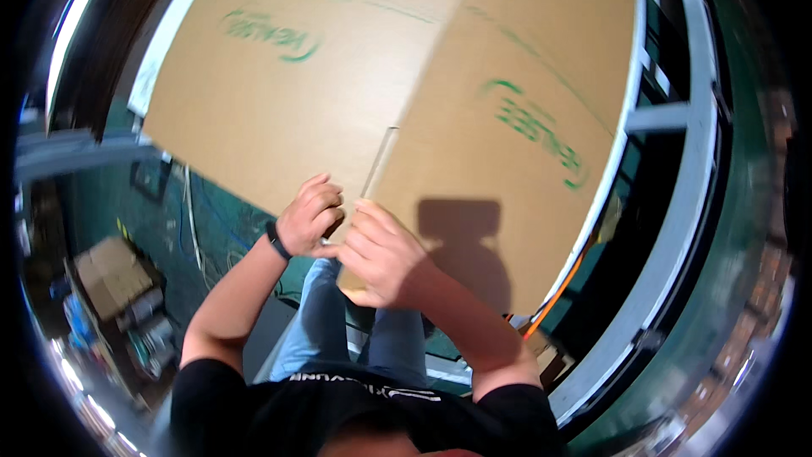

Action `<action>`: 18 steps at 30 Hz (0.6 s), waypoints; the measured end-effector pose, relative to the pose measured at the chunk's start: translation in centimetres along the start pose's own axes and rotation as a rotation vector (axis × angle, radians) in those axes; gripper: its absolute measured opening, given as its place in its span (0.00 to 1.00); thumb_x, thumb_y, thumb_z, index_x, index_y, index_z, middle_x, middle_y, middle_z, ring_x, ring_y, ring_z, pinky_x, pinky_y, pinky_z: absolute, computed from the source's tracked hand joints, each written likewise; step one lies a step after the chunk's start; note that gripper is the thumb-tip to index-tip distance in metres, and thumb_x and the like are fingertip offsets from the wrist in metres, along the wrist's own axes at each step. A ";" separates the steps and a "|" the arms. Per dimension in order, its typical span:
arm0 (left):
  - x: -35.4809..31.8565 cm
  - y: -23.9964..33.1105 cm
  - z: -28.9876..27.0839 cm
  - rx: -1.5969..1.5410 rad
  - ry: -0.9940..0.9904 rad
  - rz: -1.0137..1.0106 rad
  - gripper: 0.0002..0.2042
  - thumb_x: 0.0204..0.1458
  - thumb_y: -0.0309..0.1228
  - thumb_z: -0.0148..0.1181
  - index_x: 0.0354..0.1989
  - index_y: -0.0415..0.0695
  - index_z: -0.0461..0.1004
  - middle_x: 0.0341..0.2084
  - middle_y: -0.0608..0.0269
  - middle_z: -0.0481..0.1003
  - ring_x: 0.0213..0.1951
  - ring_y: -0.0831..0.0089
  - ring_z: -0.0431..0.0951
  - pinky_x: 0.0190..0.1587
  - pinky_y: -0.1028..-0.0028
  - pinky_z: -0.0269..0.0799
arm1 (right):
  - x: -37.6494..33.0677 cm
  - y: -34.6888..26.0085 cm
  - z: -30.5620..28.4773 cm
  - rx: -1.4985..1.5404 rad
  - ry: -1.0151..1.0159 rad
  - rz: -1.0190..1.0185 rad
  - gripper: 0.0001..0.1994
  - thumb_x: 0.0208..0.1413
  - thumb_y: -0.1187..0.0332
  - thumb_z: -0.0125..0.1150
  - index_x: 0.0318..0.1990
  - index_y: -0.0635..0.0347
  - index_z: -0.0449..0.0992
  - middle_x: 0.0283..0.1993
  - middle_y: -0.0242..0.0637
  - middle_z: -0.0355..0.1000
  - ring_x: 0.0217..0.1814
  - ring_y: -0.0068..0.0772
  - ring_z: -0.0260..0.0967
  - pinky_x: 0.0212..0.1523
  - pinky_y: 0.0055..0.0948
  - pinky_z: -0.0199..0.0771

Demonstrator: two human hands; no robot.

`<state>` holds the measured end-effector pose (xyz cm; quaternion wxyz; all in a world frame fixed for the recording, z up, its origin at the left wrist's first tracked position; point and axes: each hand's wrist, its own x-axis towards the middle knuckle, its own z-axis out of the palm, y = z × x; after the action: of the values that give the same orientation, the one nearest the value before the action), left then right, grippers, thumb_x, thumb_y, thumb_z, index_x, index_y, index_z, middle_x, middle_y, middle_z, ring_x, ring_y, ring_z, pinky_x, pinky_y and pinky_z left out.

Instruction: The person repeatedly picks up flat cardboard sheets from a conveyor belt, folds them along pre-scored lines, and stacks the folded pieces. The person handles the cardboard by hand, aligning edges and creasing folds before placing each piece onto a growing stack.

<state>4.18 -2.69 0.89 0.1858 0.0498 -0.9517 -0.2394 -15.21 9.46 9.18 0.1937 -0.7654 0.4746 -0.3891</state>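
Since the cardboard (pixel 372 101) spreads just ahead of the right hand (pixel 378 252) and left hand (pixel 311 217), hold it either side of its slot (pixel 378 161); probably light, stiff, crease-prone. Both curled at near edge; can't tell what either grips.

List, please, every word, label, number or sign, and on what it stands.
Left part of the cardboard: green word with curved mark; I do not copy printed words.
Right part: similar green word with curved mark, not copied.
Black shirt: white letters, partly hidden in folds, not copied.
Finer green print on the cardboard: too small or blurred.
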 end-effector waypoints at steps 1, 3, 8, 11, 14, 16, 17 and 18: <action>-0.3 0.0 0.5 0.000 0.012 -0.022 0.26 0.44 0.53 0.61 0.36 0.39 0.71 0.38 0.50 0.69 0.47 0.51 0.71 0.58 0.45 0.61 | -0.1 1.4 1.4 0.048 -0.027 0.029 0.21 0.30 0.57 0.69 0.29 0.61 0.70 0.33 0.40 0.66 0.47 0.42 0.65 0.66 0.48 0.56; -0.2 0.4 0.5 0.027 -0.021 -0.046 0.27 0.44 0.53 0.61 0.37 0.39 0.70 0.39 0.50 0.69 0.48 0.50 0.71 0.58 0.44 0.60 | -0.8 3.3 3.5 -0.081 -0.076 0.060 0.17 0.30 0.60 0.67 0.28 0.59 0.71 0.32 0.39 0.66 0.44 0.39 0.65 0.65 0.41 0.54; 0.1 1.4 1.7 0.090 -0.033 -0.091 0.32 0.40 0.56 0.64 0.43 0.39 0.68 0.44 0.49 0.68 0.51 0.48 0.68 0.59 0.43 0.59 | -2.4 4.2 4.1 -0.322 -0.152 0.086 0.12 0.32 0.60 0.64 0.24 0.56 0.75 0.29 0.33 0.68 0.44 0.32 0.64 0.57 0.32 0.56; 0.4 1.6 1.9 0.130 -0.051 -0.092 0.36 0.40 0.57 0.64 0.48 0.39 0.65 0.48 0.48 0.66 0.54 0.47 0.66 0.59 0.42 0.58 | -2.8 4.2 3.9 -0.374 -0.198 0.117 0.12 0.32 0.59 0.65 0.24 0.56 0.75 0.30 0.31 0.68 0.44 0.30 0.64 0.57 0.31 0.54; 0.1 1.6 2.2 0.159 -0.055 -0.106 0.39 0.38 0.59 0.64 0.50 0.38 0.64 0.50 0.46 0.64 0.55 0.45 0.65 0.60 0.42 0.57 | -3.0 4.1 4.0 -0.382 -0.206 0.121 0.12 0.31 0.59 0.65 0.22 0.56 0.75 0.29 0.29 0.69 0.44 0.29 0.64 0.54 0.30 0.53; -0.2 1.7 2.2 0.174 -0.078 -0.127 0.41 0.38 0.59 0.64 0.51 0.37 0.64 0.50 0.45 0.64 0.56 0.45 0.64 0.60 0.42 0.57 | -2.9 4.2 4.1 -0.363 -0.230 0.123 0.11 0.30 0.60 0.64 0.21 0.55 0.74 0.29 0.29 0.69 0.43 0.30 0.64 0.52 0.29 0.53; -0.3 1.8 2.1 0.182 -0.089 -0.138 0.41 0.37 0.60 0.64 0.51 0.36 0.63 0.51 0.44 0.64 0.56 0.45 0.64 0.60 0.42 0.57 | -3.1 4.2 4.3 -0.389 -0.178 0.121 0.10 0.30 0.60 0.64 0.20 0.54 0.74 0.28 0.29 0.69 0.43 0.30 0.64 0.51 0.29 0.53; -0.3 1.8 2.1 0.191 -0.099 -0.135 0.43 0.37 0.60 0.65 0.53 0.35 0.62 0.52 0.42 0.63 0.57 0.44 0.63 0.61 0.43 0.56 | -3.1 4.1 4.3 -0.419 -0.128 0.118 0.10 0.29 0.60 0.63 0.20 0.54 0.75 0.28 0.29 0.69 0.42 0.30 0.64 0.51 0.29 0.53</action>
<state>3.60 -0.15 -0.09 0.1165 0.1192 -0.9727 -0.1616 -15.00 9.95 2.48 0.0828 -0.7829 0.5758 -0.2206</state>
